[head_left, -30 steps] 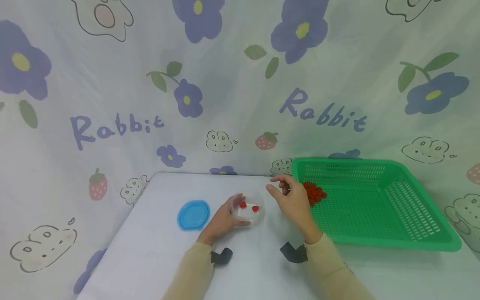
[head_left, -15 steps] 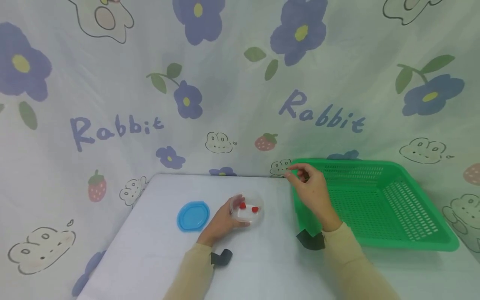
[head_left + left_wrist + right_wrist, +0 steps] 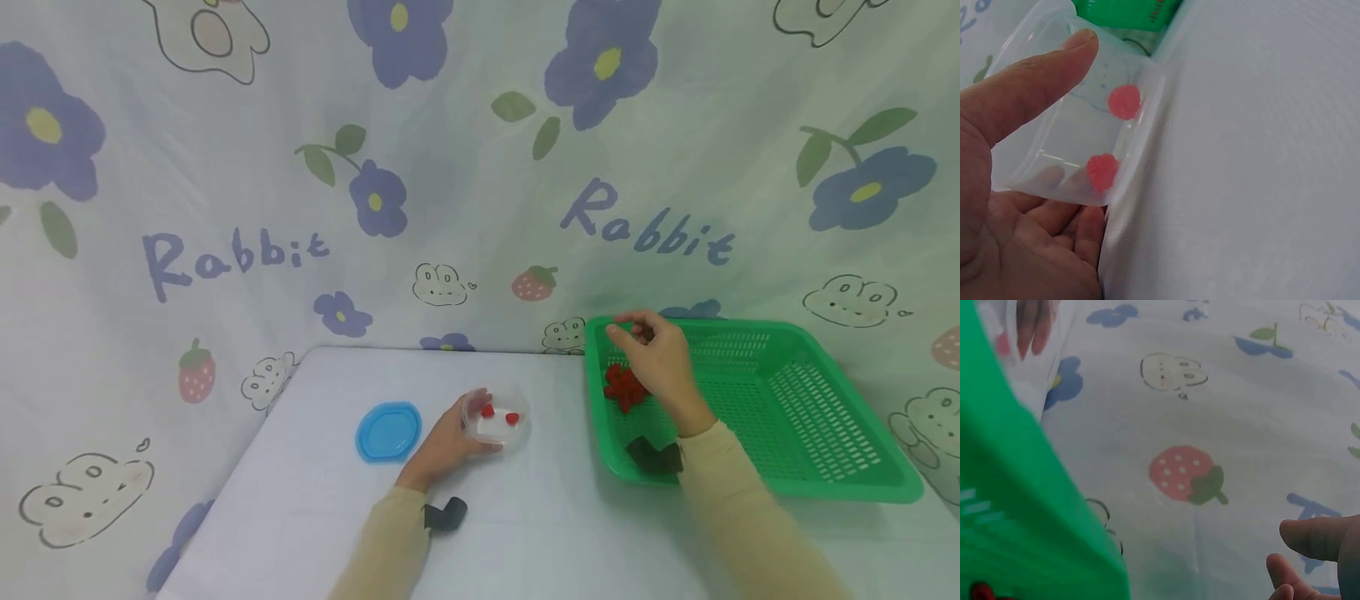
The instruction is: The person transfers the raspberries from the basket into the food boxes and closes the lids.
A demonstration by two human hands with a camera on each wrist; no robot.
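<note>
My left hand (image 3: 447, 442) holds a clear plastic tub (image 3: 497, 432) upright on the white table, its thumb along one side and fingers round the other. Two raspberries (image 3: 1124, 102) lie apart on the tub's floor. My right hand (image 3: 658, 360) is above the left part of a green plastic basket (image 3: 750, 493), thumb and fingers apart, with nothing visible between them. Below and left of that hand a small heap of red berries (image 3: 624, 388) lies in the basket's left side, partly covered by the hand in the head view.
A blue lid (image 3: 387, 432) lies flat on the table (image 3: 315, 517), left of the tub. Behind the table hangs a white curtain (image 3: 465, 208) printed with flowers and rabbits. The basket's raised walls stand along the table's right side.
My right hand has moved right, from between the tub and basket to over the basket's left part. The left hand and tub stay in place.
</note>
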